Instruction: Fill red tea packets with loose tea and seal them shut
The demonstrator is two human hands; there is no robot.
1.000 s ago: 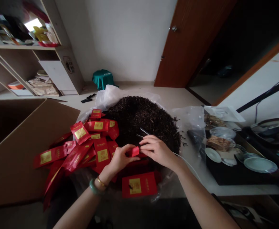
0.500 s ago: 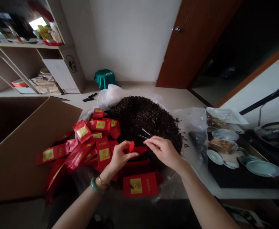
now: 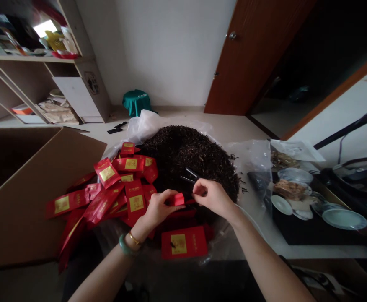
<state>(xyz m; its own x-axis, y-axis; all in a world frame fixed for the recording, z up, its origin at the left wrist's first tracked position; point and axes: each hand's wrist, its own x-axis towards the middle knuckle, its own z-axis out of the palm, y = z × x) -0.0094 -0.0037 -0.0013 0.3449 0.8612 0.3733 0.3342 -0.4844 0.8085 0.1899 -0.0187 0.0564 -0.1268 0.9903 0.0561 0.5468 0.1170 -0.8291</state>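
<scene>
My left hand (image 3: pixel 163 207) is closed around a small red packet (image 3: pixel 177 199), gripping it between thumb and fingers. Just to its right, my right hand (image 3: pixel 213 195) has its fingertips pinched near the packet. Tweezers (image 3: pixel 189 175) stick out from this hand toward the upper left, their two prongs apart. Both hands are above the front of a heap of dark dried tea leaves (image 3: pixel 189 147) in a clear plastic bag. Below them lies a flat red packet (image 3: pixel 185 242) with a gold label and a few dark bits on it.
A pile of red packets (image 3: pixel 136 203) lies left of the tea, beside an open cardboard box (image 3: pixel 45 201). On the right, a black tray (image 3: pixel 309 235) carries dishes (image 3: pixel 343 219) and a brown lump in plastic. A teal-covered stool (image 3: pixel 136 102) stands by the wall.
The red packet in my left hand has turned, so its upper part now faces right toward my right hand. My right hand has curled its fingers in, keeping the tweezers.
</scene>
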